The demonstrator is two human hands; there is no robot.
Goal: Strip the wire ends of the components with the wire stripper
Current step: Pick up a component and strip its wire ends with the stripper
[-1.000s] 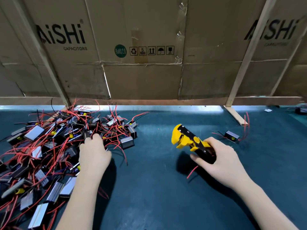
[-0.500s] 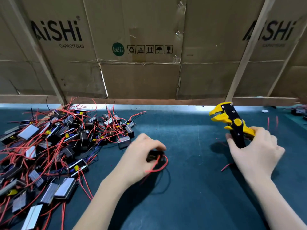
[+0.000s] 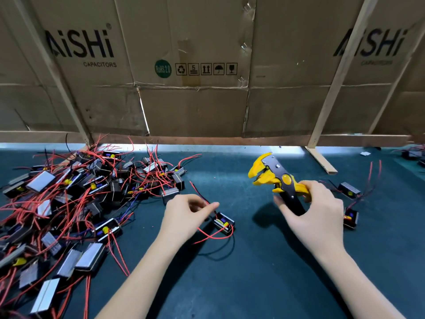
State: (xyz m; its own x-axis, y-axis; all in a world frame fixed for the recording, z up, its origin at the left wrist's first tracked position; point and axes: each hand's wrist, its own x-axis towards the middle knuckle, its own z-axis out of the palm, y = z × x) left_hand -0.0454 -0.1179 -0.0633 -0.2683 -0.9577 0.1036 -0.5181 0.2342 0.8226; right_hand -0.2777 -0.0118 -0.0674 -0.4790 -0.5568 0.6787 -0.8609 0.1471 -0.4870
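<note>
Cardboard walls back a dark mat point(image 3: 264, 284). Left hand point(image 3: 184, 217) pinches a red wire point(image 3: 202, 194) of the component point(image 3: 223, 222) lying just right of it. Right hand point(image 3: 315, 212) grips the stripper point(image 3: 279, 183), its jaws apart.

component point(image 3: 223, 222) now uncovered, left hand point(image 3: 184, 217) pinching its wire point(image 3: 202, 196)

Bare hands point(image 3: 186, 217), sleeveless forearms
</note>
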